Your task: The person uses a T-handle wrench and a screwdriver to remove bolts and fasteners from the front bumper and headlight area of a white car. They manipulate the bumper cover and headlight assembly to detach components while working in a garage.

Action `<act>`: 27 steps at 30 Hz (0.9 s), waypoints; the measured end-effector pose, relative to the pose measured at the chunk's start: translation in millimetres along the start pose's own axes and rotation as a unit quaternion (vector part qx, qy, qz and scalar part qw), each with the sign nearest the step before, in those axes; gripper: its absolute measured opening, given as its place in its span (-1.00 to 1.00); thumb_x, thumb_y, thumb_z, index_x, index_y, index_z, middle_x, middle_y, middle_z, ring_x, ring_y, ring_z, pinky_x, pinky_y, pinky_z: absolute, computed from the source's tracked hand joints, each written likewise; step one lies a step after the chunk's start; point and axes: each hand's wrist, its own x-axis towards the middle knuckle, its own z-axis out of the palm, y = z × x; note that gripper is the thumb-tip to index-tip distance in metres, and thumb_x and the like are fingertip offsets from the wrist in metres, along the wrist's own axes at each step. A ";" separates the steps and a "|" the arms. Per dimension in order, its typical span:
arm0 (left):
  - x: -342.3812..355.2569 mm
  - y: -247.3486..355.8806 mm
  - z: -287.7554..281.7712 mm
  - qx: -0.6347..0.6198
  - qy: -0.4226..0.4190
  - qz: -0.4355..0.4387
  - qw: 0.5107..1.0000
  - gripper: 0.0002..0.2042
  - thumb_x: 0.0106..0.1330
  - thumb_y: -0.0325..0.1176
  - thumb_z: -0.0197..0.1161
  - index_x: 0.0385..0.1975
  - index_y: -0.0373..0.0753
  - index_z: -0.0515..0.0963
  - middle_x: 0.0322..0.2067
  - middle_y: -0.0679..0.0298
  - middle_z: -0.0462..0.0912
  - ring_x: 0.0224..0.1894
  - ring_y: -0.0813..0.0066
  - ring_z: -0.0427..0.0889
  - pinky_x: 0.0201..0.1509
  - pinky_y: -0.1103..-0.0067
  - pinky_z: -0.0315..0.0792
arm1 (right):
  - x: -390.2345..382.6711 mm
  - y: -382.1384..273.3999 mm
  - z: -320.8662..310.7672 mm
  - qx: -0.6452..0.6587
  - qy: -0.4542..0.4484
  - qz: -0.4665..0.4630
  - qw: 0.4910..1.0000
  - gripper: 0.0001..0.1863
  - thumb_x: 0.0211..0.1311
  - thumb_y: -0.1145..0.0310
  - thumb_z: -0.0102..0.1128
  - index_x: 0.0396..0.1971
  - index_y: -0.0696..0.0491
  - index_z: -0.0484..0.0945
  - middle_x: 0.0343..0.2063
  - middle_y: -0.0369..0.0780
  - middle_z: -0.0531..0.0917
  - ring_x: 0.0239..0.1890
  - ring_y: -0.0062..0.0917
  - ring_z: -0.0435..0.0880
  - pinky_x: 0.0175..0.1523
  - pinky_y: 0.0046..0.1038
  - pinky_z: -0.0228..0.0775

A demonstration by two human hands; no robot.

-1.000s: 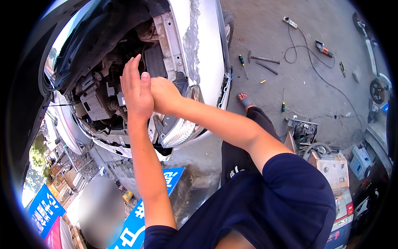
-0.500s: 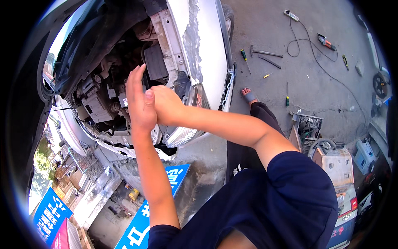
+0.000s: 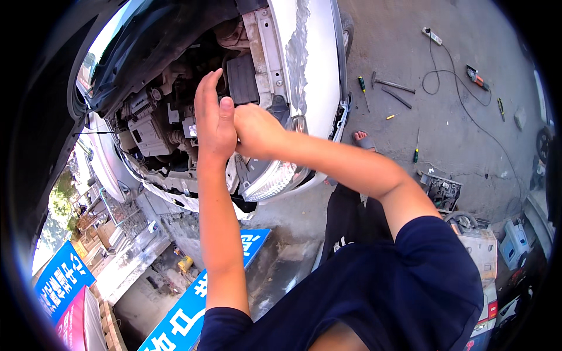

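Contact should sit square between the bare, flat, straight-fingered left hand (image 3: 215,126) and the bare, fist-curled right hand (image 3: 257,130).

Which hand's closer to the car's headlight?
Right. In this view, the right hand appears just above and left of the headlight; the left hand is farther left, seen against engine parts.

Fingertips of right hand (image 3: 257,130) hidden behind left hand (image 3: 215,130), grip unclear. Headlight (image 3: 270,182) partly behind right forearm (image 3: 345,161). Blue sign (image 3: 190,305) cropped at bottom.
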 end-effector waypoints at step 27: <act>-11.6 18.1 -4.4 0.086 -0.045 -0.039 0.994 -0.31 0.56 0.21 -0.30 0.43 -0.20 0.32 0.38 -0.11 0.31 0.44 -0.16 0.23 0.53 0.06 -0.01 | 61.1 40.8 -10.9 0.277 -0.479 -0.039 0.832 -0.67 0.15 0.42 0.34 -0.10 0.26 0.61 -0.11 0.00 0.71 -0.04 -0.27 0.67 0.11 -0.31 0.51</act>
